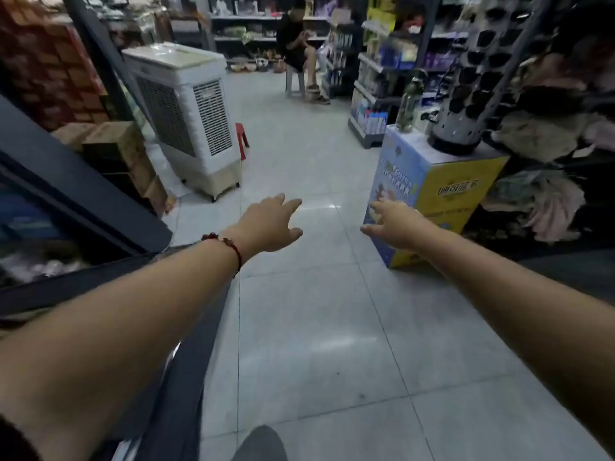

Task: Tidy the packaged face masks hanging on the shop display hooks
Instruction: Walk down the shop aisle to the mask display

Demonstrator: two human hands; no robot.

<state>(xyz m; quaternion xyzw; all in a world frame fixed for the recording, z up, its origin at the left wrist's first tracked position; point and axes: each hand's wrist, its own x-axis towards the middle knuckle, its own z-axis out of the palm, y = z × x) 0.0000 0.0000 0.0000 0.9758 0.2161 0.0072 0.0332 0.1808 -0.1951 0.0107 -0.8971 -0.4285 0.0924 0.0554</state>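
Observation:
Both my arms stretch forward over a grey tiled shop floor (316,294). My left hand (266,226), with a red bead bracelet at its wrist, has straight, relaxed fingers and holds nothing. My right hand (394,224) is also spread and empty, in front of a blue and yellow cardboard display box (432,191). I see no packaged face masks or display hooks that I can tell apart in this view.
A dark chest freezer (76,207) runs along the left. A white air cooler (189,118) and a red stool (242,138) stand ahead left. A grey perforated rack (466,94) tops the box. Stocked shelves (376,78) stand at the right, and a person sits on a stool (299,51) at the back.

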